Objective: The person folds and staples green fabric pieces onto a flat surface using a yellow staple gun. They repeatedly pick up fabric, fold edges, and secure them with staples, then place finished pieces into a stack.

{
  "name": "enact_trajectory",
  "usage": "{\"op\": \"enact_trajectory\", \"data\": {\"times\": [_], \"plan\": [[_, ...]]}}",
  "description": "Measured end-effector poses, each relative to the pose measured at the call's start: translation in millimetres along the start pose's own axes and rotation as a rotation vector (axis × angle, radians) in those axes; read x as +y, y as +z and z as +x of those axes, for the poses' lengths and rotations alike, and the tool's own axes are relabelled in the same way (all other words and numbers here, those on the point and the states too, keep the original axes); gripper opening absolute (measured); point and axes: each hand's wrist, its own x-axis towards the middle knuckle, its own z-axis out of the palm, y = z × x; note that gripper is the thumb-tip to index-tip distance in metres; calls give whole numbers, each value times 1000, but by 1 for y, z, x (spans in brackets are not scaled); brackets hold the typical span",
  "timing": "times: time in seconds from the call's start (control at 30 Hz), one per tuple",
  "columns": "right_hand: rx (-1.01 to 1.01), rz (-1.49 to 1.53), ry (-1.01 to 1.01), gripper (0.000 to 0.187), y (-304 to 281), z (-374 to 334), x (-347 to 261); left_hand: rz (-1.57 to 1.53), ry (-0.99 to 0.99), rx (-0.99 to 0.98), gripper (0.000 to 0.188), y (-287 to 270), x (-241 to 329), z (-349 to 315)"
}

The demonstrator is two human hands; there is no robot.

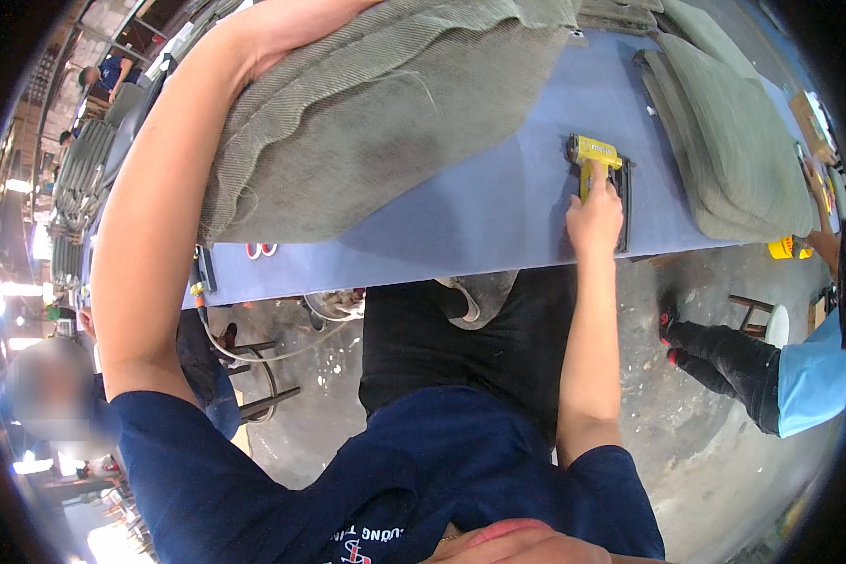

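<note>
A: Where's the staple gun (597,150)?
B: Right half of the blue worktop (423,226), inside the right hand (596,224). Yellow head sits just beyond the fingers (611,189), black magazine runs along their right side.
A: Right grip?
B: Closed around the yellow handle, index pointing up it toward the head. Can't tell if the tool is touching the worktop or lifted slightly.
A: Left hand (296,26)?
B: On the upper edge of the gray fabric piece (414,141). Fingers cut off by the top of the view; can't tell whether they're pinching or lying flat.
A: Materials?
B: Fabric has a ribbed, corduroy-like band, wavy along its edge, and a flatter, darker face below. Loose pale threads on it. Tool looks hard and angular: T-shaped yellow body, slim black magazine. Worktop surface is smooth, matte.
A: Around it?
B: Stack of gray padded pieces (738,141), rounded corners, right of the tool, apart from it. Red-and-white loops (261,250) at the near edge, below the fabric.
A: Arm pose?
B: Right forearm nearly straight ahead, wrist close to in line. Left arm swings wide along the fabric's left side, elbow bent, wrist turned inward over the top.
</note>
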Motion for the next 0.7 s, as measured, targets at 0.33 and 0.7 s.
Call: {"op": "enact_trajectory", "data": {"times": [0.33,0.7], "plan": [[-219,923,105,65,-92,-11,-59,87,112,-263,68,-17,-2,-6],[229,1306,-486,25,-115,-60,-206,171,230,-298,63,-14,6,-13]]}}
